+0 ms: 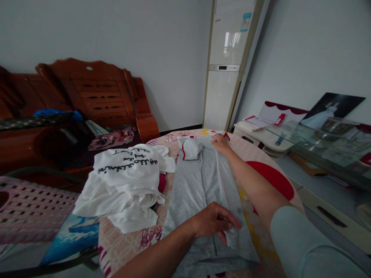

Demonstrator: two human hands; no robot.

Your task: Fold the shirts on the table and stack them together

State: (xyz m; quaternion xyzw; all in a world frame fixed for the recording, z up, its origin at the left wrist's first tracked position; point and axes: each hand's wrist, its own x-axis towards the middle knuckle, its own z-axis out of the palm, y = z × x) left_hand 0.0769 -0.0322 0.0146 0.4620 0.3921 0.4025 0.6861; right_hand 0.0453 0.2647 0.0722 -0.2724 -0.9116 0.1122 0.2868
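Observation:
A grey long-sleeved garment (188, 181) lies lengthwise across the round table, with a seam or fold line running down its middle. One cuff (193, 149) with red scalloped trim is folded over near its far end. My right hand (220, 144) is closed on the far right part of the garment, next to more red trim. Nearer to me, my left hand (216, 221) pinches a fold of the grey cloth on the right side. Left of it lies a loose heap of white clothing (127, 185) with black cursive lettering.
A patterned pink tablecloth (121, 247) covers the table. Behind stand a wooden bench (98, 92) and a tall white air conditioner (222, 92). A glass-topped cabinet (315, 143) is on the right. A pink woven chair (37, 204) stands at the left.

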